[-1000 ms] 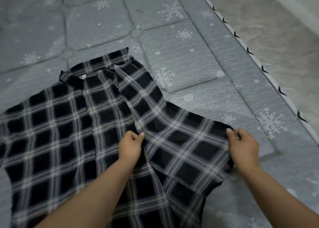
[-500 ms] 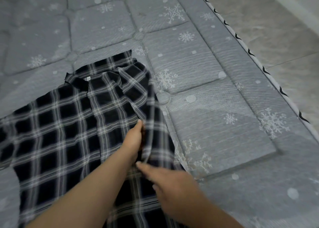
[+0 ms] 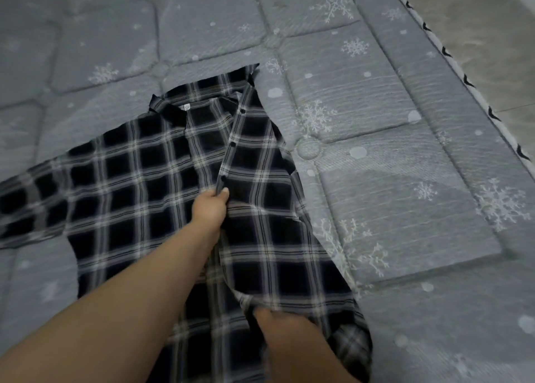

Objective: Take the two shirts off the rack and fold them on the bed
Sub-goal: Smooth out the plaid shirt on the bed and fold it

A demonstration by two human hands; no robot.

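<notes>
Gripping one plaid shirt [image 3: 150, 197]: left hand [image 3: 210, 207], right hand [image 3: 285, 329].

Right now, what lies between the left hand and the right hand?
In the head view, only the plaid shirt: its buttoned front panel runs from the left hand, which pinches the edge, down to the right hand, which grips the hem.

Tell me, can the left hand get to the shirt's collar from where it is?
Probably yes. The left hand pinches the button edge of the plaid shirt, and the collar lies farther up the same flat cloth on the bed. Nothing sits between them, but it would have to let go first.
</notes>
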